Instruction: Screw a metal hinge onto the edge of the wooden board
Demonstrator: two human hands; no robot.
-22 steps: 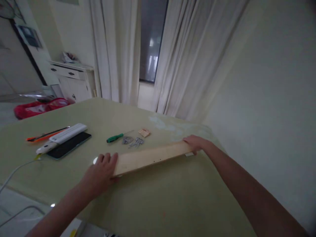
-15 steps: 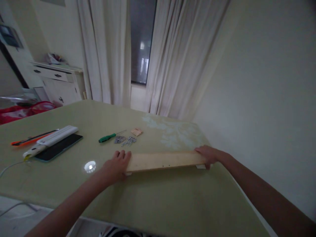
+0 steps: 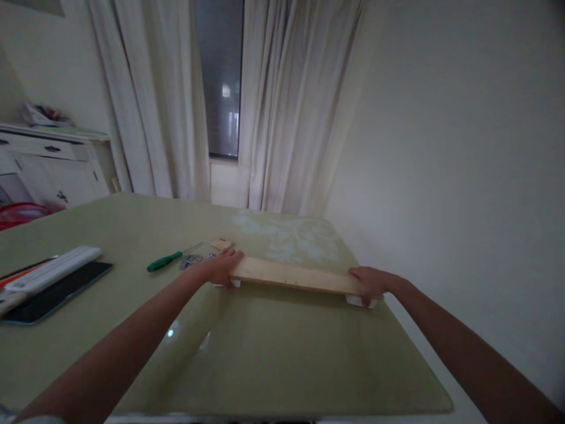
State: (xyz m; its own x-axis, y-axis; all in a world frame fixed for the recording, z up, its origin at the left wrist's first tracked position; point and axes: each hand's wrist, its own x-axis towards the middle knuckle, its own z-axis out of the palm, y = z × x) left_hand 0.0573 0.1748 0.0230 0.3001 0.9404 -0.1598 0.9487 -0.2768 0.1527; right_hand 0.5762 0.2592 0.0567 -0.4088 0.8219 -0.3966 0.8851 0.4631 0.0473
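Note:
A long, pale wooden board (image 3: 293,275) lies flat across the space between my hands, with a pair of small dark holes near its front edge. My left hand (image 3: 224,267) is closed around its left end, and my right hand (image 3: 369,282) grips the right end. Under each end shows a white block, the right block (image 3: 354,300) more plainly than the left block (image 3: 236,284). Just beyond my left hand are a green-handled screwdriver (image 3: 170,259), small grey metal pieces (image 3: 190,261) and a few small wooden pieces (image 3: 223,243). My left hand partly hides the metal pieces.
The green-covered table (image 3: 273,353) meets the wall on the right. At the left lie a dark phone-like slab (image 3: 66,294), a white power strip (image 3: 62,268) and an orange tool (image 3: 22,275). Behind stand curtains (image 3: 295,118) and a white cabinet (image 3: 57,168).
The view has swung right, so the table items appear further left. The board has moved away from me over the table and turned slightly, its right end now nearer, with both hands still holding it.

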